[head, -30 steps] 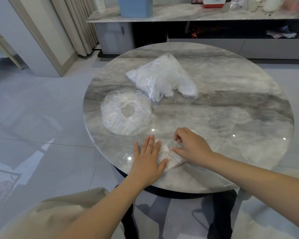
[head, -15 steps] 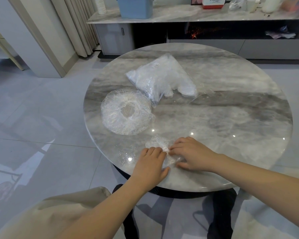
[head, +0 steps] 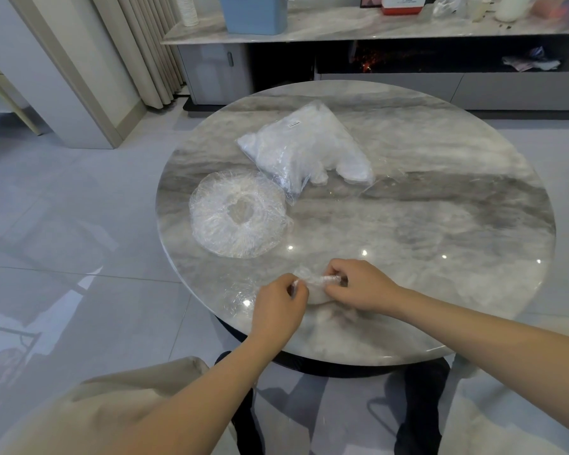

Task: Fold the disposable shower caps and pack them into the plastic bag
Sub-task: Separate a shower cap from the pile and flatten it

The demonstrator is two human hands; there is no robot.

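Note:
A folded clear shower cap (head: 312, 280) is bunched into a small roll near the front edge of the round marble table (head: 440, 224). My left hand (head: 278, 311) pinches its left end with curled fingers. My right hand (head: 358, 285) grips its right end. A second shower cap (head: 239, 213) lies spread out flat and round on the table's left side. Behind it lies the clear plastic bag (head: 304, 149), holding several white folded caps, its open end toward the right.
A low marble-topped cabinet (head: 375, 31) stands behind the table with a blue bin (head: 253, 11) and bottles on it. Curtains (head: 145, 47) hang at the back left. A beige cushion (head: 112, 405) sits at the lower left by my arm.
My left hand was pressing flat on the cap; its fingers have curled and pinched the cap. My right hand has closed on the other end, and the cap is bunched narrower.

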